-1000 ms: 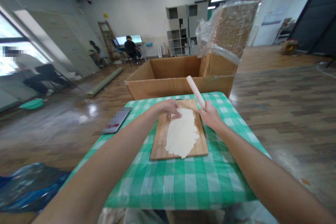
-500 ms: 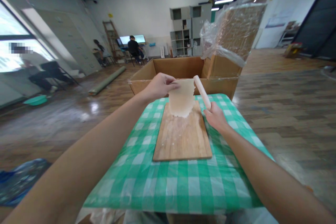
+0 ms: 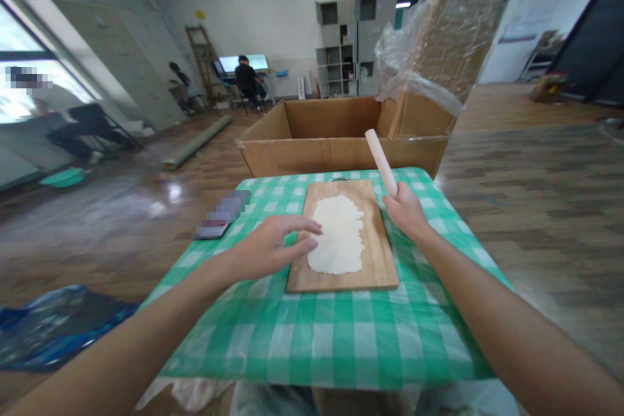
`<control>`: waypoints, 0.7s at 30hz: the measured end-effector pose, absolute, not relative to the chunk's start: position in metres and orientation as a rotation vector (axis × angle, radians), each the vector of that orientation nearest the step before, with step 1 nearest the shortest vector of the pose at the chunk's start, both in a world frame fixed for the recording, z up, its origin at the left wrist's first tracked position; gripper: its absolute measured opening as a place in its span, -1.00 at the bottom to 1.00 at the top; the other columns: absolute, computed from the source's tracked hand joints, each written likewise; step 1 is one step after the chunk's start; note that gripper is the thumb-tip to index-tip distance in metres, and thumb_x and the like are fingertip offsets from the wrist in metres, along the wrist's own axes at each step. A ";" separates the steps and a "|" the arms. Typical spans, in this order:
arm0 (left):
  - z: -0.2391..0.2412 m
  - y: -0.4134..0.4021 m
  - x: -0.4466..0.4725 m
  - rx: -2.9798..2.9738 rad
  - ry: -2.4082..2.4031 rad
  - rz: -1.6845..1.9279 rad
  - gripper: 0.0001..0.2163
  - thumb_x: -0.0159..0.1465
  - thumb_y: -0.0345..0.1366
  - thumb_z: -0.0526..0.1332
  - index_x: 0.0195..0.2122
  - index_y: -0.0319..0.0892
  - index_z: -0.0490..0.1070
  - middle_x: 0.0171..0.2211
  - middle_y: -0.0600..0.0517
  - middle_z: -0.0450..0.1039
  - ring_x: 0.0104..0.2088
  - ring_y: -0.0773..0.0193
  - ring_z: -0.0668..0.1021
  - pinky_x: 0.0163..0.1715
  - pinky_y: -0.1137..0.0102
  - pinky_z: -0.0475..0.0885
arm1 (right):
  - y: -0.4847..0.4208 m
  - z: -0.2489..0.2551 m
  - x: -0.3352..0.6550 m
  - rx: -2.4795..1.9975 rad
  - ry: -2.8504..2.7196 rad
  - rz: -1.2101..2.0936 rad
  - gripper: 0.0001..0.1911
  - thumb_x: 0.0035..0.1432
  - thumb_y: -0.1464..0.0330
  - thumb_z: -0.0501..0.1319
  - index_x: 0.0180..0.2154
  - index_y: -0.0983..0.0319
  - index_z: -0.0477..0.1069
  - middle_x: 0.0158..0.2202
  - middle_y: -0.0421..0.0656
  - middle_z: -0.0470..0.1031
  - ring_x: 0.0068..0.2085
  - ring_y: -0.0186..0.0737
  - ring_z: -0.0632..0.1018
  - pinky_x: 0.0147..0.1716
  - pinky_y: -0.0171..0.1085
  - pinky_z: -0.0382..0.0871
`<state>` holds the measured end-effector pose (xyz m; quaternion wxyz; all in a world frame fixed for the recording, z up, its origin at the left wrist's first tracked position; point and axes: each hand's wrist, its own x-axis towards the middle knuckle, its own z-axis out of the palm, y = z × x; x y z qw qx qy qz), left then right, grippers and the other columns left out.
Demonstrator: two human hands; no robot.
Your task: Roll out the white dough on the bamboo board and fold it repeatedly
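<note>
A thin sheet of rolled-out dough with ragged edges lies flat on a wooden cutting board. My left hand is at the sheet's left edge with thumb and fingers apart; whether the fingertips touch the dough I cannot tell. To the right of the board, my right hand is closed round the lower end of a pale rolling pin. The pin is raised and tilted, its far end pointing up and away from me.
A green-and-white checked cloth covers the table. A phone-like flat object, partly blurred out, lies at its left edge. Beyond stands a large open cardboard box. Several people sit farther back; a rolled mat lies on the floor.
The dough sheet, held up by my left hand before, now lies flat on the board. My left hand has let go and come lower and nearer. The rolling pin stays in my right hand.
</note>
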<state>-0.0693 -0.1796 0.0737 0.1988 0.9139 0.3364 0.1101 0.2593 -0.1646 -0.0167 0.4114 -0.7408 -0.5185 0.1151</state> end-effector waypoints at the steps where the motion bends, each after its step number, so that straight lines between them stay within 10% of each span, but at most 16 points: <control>1: 0.070 -0.173 -0.062 2.578 0.984 0.325 -0.58 0.48 0.02 0.09 0.18 -0.07 0.53 0.22 -0.04 0.55 0.22 0.12 0.55 0.29 0.23 0.35 | -0.165 -0.017 0.259 -1.868 -1.308 0.282 -0.88 0.20 0.29 0.17 -0.21 0.13 0.31 -0.29 -0.11 0.53 -0.23 -0.01 0.52 -0.32 -0.20 0.27; 8: 0.014 -0.144 0.024 2.789 1.109 0.093 -0.23 0.48 0.18 -0.11 0.51 -0.33 0.03 0.53 -0.29 -0.03 0.54 -0.09 0.02 0.47 0.06 -0.07 | -0.167 -0.018 0.260 -1.889 -1.313 0.262 -0.89 0.20 0.26 0.18 -0.25 0.12 0.29 -0.33 -0.12 0.52 -0.27 -0.01 0.51 -0.36 -0.19 0.25; 21: 0.000 -0.154 0.035 2.822 1.196 0.138 -0.27 0.50 0.17 -0.17 0.53 -0.21 0.00 0.54 -0.19 -0.02 0.56 -0.06 -0.10 0.47 0.00 -0.19 | -0.169 -0.020 0.258 -1.879 -1.333 0.252 -0.87 0.19 0.24 0.18 -0.26 0.11 0.25 -0.32 -0.11 0.51 -0.27 -0.02 0.50 -0.37 -0.21 0.21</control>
